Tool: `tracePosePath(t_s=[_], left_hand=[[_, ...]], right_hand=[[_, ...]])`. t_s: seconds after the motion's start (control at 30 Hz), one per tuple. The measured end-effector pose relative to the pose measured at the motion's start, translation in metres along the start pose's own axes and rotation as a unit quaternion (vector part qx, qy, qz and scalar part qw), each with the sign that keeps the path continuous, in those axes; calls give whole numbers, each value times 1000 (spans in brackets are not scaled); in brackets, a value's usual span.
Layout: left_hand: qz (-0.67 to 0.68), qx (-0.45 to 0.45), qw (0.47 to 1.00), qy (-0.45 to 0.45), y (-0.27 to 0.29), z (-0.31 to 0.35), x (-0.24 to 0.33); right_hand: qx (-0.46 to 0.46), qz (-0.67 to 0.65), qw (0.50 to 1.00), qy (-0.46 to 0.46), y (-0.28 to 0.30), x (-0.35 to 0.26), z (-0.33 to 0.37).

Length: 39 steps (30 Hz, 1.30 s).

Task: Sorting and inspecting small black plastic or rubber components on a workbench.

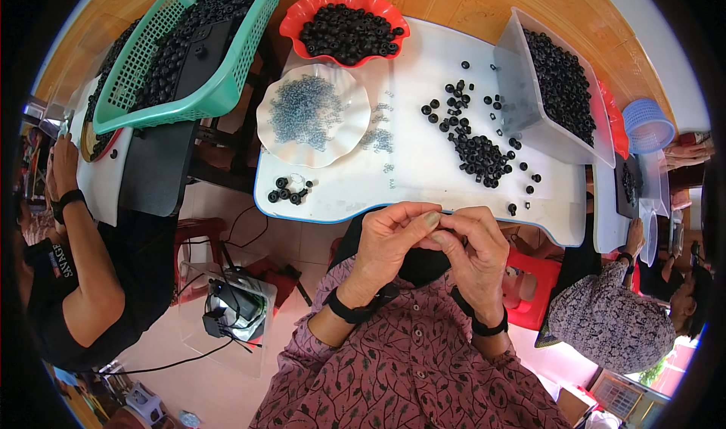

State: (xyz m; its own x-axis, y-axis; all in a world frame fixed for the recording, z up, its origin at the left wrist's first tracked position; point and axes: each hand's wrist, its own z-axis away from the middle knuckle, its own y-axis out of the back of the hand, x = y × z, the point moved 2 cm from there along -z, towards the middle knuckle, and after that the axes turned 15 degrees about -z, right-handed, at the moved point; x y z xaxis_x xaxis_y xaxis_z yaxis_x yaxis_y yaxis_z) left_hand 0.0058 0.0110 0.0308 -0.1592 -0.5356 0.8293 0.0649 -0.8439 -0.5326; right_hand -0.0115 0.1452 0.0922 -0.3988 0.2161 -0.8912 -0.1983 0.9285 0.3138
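Observation:
At the near edge of the white table, my left hand (401,236) and my right hand (476,251) meet, fingertips pressed together. Thumbs and forefingers are pinched on something too small or hidden to make out. Beyond them on the tabletop lies a loose group of small black bead-like parts (482,159), some round with a hole. To the left, a white scalloped plate (276,150) carries a heap of tiny clear grey-blue pieces (306,111). In front of that plate sits a small cluster of black round parts (290,192).
A red scalloped bowl (291,20) of black parts stands at the back, and a clear plastic bin (522,104) of them at the right. A mint-green basket (162,115) is at the left. People work on both sides; one arm (94,251) shows at left.

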Motion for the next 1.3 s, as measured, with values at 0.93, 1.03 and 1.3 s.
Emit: tracePosePath(t_s=[0.93, 1.03, 1.3], left_hand=[[-52, -53, 997, -29, -20, 5, 12], [-50, -52, 996, -46, -21, 7, 11], [-64, -42, 994, -84, -26, 12, 15]], right_hand=[[56, -300, 949, -84, 19, 22, 7], [45, -311, 945, -86, 20, 21, 8], [49, -272, 959, -64, 21, 5, 11]])
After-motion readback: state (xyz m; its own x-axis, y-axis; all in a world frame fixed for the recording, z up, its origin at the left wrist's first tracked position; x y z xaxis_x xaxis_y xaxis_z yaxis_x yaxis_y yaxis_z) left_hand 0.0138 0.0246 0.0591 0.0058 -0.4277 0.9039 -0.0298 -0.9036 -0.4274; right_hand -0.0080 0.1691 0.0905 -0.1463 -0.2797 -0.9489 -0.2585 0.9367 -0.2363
